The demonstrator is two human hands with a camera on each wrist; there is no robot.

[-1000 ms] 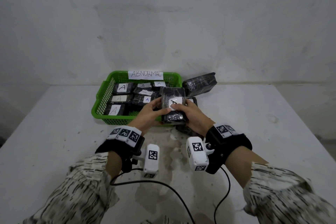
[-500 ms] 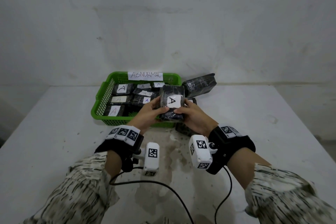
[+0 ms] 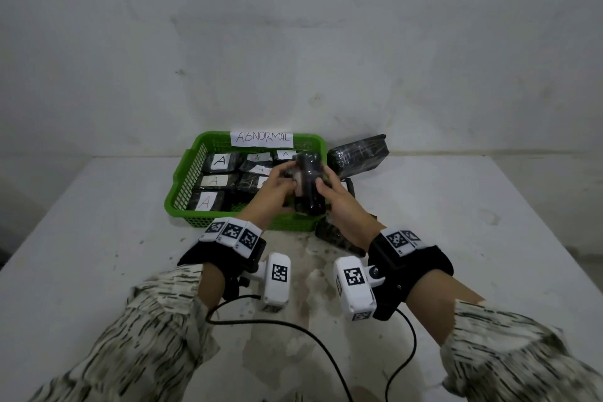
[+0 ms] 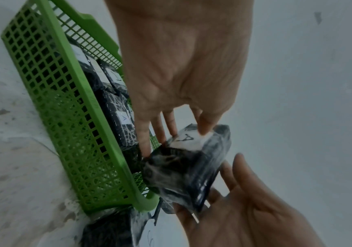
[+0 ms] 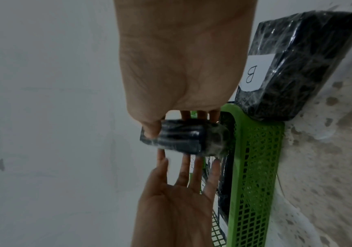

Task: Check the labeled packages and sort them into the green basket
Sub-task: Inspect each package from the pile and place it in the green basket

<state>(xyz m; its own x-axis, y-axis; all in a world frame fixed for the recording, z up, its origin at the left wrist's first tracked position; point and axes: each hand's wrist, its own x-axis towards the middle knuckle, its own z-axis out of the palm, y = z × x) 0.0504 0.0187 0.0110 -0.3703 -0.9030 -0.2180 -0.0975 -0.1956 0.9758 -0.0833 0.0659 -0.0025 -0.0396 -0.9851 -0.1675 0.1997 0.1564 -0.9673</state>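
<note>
Both hands hold one black wrapped package (image 3: 308, 184) above the near right corner of the green basket (image 3: 186, 179): the left hand (image 3: 275, 188) pinches it between thumb and fingers (image 4: 166, 123) with the "A" label turned up, apparently for checking, and the right hand (image 3: 337, 194) grips the opposite side, thumb over the end. The basket, tagged "ABNORMAL" (image 3: 262, 138), already carries several A-labelled packages (image 3: 220, 161). A package marked "B" (image 5: 293, 66) lies outside on the counter (image 3: 98, 238), presumably set apart by its letter.
</note>
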